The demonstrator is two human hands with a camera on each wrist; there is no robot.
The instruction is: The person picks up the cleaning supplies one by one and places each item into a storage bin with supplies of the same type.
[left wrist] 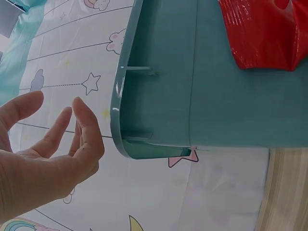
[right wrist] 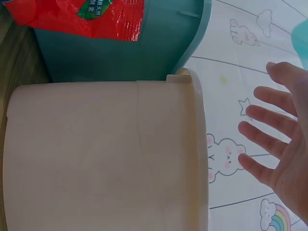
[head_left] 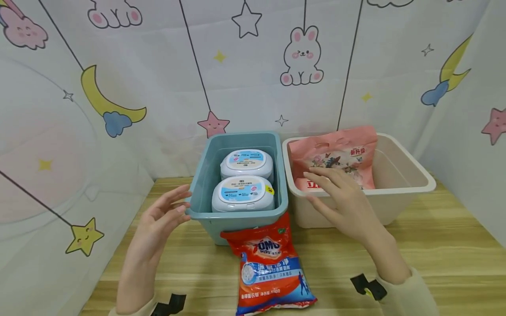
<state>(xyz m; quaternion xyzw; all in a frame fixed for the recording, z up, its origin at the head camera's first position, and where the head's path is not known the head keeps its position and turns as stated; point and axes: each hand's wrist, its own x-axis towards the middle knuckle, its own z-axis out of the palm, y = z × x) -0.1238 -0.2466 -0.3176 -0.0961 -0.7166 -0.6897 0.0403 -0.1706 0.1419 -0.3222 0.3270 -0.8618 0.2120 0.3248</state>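
A pink, flower-printed bag (head_left: 341, 151) leans inside the cream bin (head_left: 395, 169)

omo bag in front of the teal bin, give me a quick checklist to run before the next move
1. Left grip free: ok, holds nothing.
2. Right grip free: ok, also holds nothing.
3. Omo bag apart from the teal bin: cannot tell, its top overlaps the bin's front in view.
4. White boxes inside the teal bin: ok, both are.
5. Pink bag below the cream bin's rim: not ok, its top sticks up.
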